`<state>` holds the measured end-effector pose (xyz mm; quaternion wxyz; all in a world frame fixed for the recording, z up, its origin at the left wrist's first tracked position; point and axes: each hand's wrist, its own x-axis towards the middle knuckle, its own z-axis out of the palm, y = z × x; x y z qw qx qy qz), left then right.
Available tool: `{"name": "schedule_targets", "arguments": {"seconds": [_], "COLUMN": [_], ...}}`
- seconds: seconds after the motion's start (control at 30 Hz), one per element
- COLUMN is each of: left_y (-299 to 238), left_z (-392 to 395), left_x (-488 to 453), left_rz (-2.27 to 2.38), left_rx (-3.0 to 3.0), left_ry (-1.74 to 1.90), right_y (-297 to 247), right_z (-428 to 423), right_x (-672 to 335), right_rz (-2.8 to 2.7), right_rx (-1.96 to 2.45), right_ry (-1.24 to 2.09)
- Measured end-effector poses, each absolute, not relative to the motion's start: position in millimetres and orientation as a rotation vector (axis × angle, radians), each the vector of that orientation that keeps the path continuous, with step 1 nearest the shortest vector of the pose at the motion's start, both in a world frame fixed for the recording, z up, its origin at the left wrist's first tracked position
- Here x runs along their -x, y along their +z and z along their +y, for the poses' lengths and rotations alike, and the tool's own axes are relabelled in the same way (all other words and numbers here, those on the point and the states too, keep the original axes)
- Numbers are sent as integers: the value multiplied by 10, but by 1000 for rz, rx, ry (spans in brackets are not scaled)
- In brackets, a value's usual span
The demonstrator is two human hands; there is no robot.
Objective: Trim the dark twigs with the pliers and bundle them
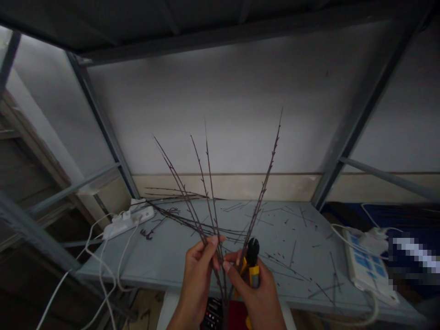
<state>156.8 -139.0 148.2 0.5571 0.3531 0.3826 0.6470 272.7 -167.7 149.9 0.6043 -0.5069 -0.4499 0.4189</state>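
Left hand (197, 286) closed around the lower stems of a bunch of thin, bare twigs (259, 197), fingers wrapped and thumb on top, just left of middle at the near edge of the view. Right hand (252, 298) closed on yellow-handled pliers (254, 275), black head pointing up, just beside the twigs; whether that hand also pinches a stem, impossible to tell. Twigs fanning upward and outward above a grey metal surface (309, 238), dark and knobbly, with small spurs along their length. Probably very light, stiff but brittle, springy toward the long tips and prone to snapping there; best hold likely low on the thicker stems, near the bunched ends, with some care around the spurs. Short twig pieces (292, 254) strewn across the surface. Toward the far left, a white power strip (127, 221) with white cables (103, 270) trailing off the left side; at right, a white-and-blue power strip (364, 261) beside dark blue cloth (357, 213). No brand or legible writing anywhere; a dark box (213, 314) at the near edge bearing marks too small to read.
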Motion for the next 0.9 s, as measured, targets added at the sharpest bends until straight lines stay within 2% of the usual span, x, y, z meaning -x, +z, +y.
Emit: {"name": "schedule_targets", "arguments": {"seconds": [0.53, 0.9], "left_y": [1400, 1422], "left_z": [-1279, -1199], "left_x": [-1588, -1513], "left_rz": [997, 908], "left_rx": [-909, -927], "left_ry": [1539, 1471], "right_y": [1354, 1252], "right_z": [-1532, -1430], "right_x": [-2716, -2748], "right_rz": [-879, -983], "right_rx": [1133, 1184], "right_ry": [1019, 1026]}}
